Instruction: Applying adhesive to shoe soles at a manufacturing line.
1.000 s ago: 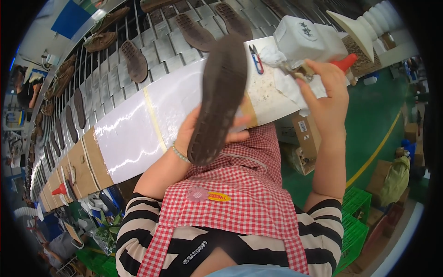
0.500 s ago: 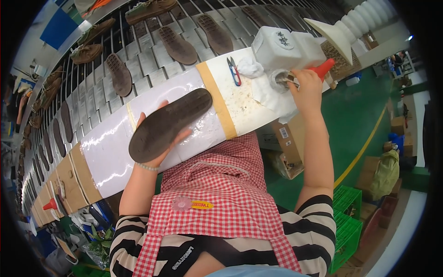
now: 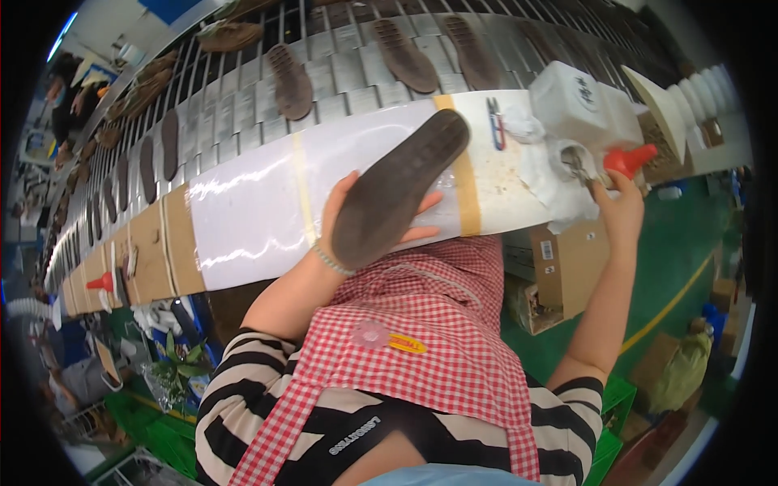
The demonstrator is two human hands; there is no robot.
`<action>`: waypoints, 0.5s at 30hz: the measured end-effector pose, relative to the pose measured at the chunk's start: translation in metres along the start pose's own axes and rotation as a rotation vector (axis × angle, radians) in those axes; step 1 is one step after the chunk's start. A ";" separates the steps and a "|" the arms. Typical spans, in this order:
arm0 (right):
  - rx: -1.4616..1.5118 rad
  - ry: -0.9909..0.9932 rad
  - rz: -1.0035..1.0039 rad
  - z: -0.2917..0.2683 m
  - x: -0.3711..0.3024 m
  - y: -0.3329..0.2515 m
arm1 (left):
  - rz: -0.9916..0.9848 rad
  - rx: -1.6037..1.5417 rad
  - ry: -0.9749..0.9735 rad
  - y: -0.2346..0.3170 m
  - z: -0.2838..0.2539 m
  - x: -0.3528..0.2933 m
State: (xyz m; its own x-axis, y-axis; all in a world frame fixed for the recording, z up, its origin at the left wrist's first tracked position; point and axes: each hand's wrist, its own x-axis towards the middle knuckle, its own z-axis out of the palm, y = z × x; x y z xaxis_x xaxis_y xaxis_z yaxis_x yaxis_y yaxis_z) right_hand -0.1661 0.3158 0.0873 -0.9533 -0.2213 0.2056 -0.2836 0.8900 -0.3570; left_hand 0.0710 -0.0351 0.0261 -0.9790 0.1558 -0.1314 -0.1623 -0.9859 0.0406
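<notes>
left grip [image 3: 337, 217] around matte, waisted brown sole [image 3: 395, 193]; right grip [image 3: 622, 202], hold unclear, beside round-mouthed jar [image 3: 557, 154]

Sole [image 3: 393, 194] left of snips [image 3: 497, 128] and jug [image 3: 569, 104]

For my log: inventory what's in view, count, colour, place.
held sole: one, dark brown, above worktop
worktop: one, white and brown, centre
other soles: many, brown, on conveyor
shoes: several, brown, upper left
snips: one, red and blue, worktop's right
tissue: one, white, beside snips
jug: at least one, white, upper right
jar: one, whitish, near jug
cone tips: two, red, worktop's ends
funnel: one, cream, upper right
boxes: several, brown, right
crates: several, green, lower sides
apron: one, red and white, worn
left hand: one, gripping held sole
right hand: one, beside jar
</notes>
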 end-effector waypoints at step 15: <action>0.508 0.088 -0.896 0.018 -0.094 -0.190 | 0.077 0.167 -0.072 -0.029 0.029 0.026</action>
State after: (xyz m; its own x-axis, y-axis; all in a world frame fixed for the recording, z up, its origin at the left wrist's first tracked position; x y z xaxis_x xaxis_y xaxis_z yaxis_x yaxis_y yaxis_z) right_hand -0.0246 0.1605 0.1191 -0.3659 -0.6717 0.6442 -0.9155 0.1354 -0.3788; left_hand 0.0471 -0.0006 0.0502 -0.9947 0.0900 -0.0502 -0.0987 -0.9723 0.2119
